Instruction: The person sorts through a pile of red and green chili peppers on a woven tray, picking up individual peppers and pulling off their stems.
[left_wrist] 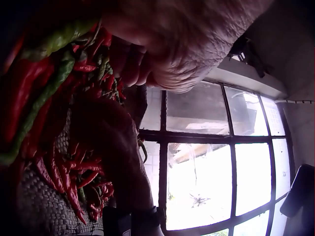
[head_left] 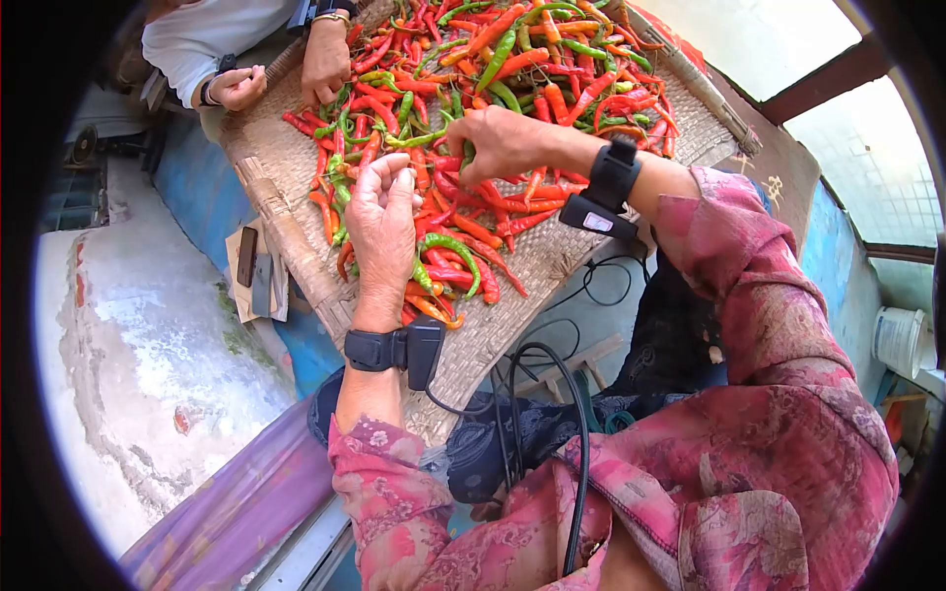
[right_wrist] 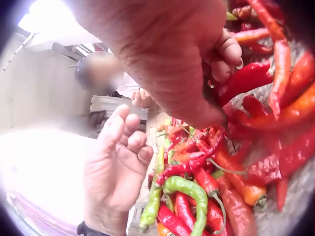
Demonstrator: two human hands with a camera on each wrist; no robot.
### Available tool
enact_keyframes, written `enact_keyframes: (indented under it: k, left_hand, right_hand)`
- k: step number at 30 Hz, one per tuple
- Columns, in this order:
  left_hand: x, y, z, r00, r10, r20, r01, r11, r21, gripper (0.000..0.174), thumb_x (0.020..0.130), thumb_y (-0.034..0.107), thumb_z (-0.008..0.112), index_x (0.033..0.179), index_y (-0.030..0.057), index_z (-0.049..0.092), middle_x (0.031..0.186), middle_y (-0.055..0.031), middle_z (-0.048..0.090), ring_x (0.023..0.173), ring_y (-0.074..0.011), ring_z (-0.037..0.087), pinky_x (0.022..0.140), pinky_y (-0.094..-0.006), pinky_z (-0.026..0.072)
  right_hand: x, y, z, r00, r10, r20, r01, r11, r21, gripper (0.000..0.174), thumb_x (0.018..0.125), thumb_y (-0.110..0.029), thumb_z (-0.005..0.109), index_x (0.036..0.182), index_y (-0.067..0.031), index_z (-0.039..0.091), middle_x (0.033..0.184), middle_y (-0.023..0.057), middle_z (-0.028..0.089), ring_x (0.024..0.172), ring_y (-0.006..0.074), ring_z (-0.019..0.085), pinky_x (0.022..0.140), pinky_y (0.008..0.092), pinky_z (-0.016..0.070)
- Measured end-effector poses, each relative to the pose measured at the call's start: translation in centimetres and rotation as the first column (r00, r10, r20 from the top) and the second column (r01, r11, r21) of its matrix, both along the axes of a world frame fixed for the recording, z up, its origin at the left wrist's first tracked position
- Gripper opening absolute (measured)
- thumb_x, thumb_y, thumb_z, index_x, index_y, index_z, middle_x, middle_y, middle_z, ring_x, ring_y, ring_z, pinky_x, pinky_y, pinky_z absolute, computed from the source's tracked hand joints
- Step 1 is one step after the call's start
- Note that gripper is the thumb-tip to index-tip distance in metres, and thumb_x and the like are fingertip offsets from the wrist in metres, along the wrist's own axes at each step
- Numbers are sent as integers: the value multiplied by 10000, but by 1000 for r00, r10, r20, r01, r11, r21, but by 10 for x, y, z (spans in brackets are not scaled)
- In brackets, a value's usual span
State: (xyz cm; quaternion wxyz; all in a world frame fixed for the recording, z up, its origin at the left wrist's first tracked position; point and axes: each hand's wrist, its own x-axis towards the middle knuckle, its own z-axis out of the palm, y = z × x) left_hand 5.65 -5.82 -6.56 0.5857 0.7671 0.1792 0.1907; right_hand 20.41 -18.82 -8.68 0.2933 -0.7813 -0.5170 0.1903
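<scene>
Red, orange and green chili peppers (head_left: 473, 241) lie heaped on a woven mat (head_left: 286, 222). My left hand (head_left: 382, 231) is raised over the near left part of the heap, thumb and forefinger tips close together. In the right wrist view its palm (right_wrist: 120, 179) shows bare, with the fingers loosely bent. My right hand (head_left: 507, 143) reaches down into the middle of the heap with bent fingers. A bit of green shows by its fingertips in the head view, and a red chili (right_wrist: 246, 82) lies right at them in the right wrist view; I cannot tell whether they grip one.
Across the mat, another person's hands (head_left: 326, 61) are at the heap's far left edge. Black cables (head_left: 537, 360) hang below the mat's near edge by my lap. A white bucket (head_left: 899, 335) stands at the right, and a paned window (left_wrist: 199, 184) is beside the mat.
</scene>
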Motion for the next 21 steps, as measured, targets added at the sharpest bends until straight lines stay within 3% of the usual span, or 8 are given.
enact_keyframes:
  k: [1,2,3,5,7,9,17,21]
  left_hand:
    - [0,0,-1,1000,-20,-19,20,1000,3,152,904,87,556,1024,2,595,885,-34,611,713,-63,551,614,-202,479]
    - [0,0,-3,997,-51,-53,51,999,9,210,900,123,577,1066,-6,575,923,-49,611,765,-81,572,661,-224,490]
    - [0,-2,-5,997,-60,-49,61,998,14,210,900,123,577,1066,-6,575,923,-49,611,765,-81,572,661,-224,490]
    - [1,-8,-7,986,-157,-52,158,987,32,325,889,171,608,1146,-11,529,982,-63,605,823,-106,585,726,-252,493]
    - [1,-17,-1,929,-364,-69,358,930,-87,438,878,197,632,1221,-14,461,1037,-85,597,892,-122,584,776,-272,485]
    - [2,-24,-9,937,-348,8,348,936,-53,408,881,173,626,1205,-15,465,1035,-88,599,907,-122,587,776,-273,485]
    - [-1,-20,-8,956,-293,-10,285,939,-192,289,882,111,615,1129,8,505,982,-49,613,874,-98,586,761,-240,484]
    - [0,-17,-8,954,-299,-19,287,930,-231,265,888,128,612,1109,16,517,965,-39,610,852,-91,579,753,-238,482]
  right_hand:
    - [1,-4,7,994,5,-110,5,996,87,357,664,-253,719,898,-16,590,728,112,634,664,216,622,602,358,491]
    - [4,-12,14,953,-21,-304,22,1000,-1,324,695,-254,727,886,-30,592,704,57,622,588,119,575,519,285,456]
    - [3,-17,14,953,-29,-300,32,999,4,324,695,-254,727,886,-30,592,704,57,622,588,119,575,519,285,456]
    - [2,-24,12,745,4,-668,113,985,132,282,725,-242,725,874,-45,589,700,19,610,531,72,541,469,239,417]
    - [-4,-34,18,674,40,-738,100,984,145,290,765,-266,728,897,-51,586,712,6,610,553,58,560,481,215,436]
    - [-12,-34,13,647,84,-757,68,984,168,285,813,-287,703,911,-45,588,726,12,619,570,69,579,491,208,448]
    - [-24,-34,20,819,55,-571,-26,998,59,433,965,-378,441,893,15,609,621,66,620,493,115,559,472,264,476]
    - [-26,-34,10,893,105,-437,-38,987,158,435,956,-377,464,857,22,605,597,97,608,506,163,573,491,320,479]
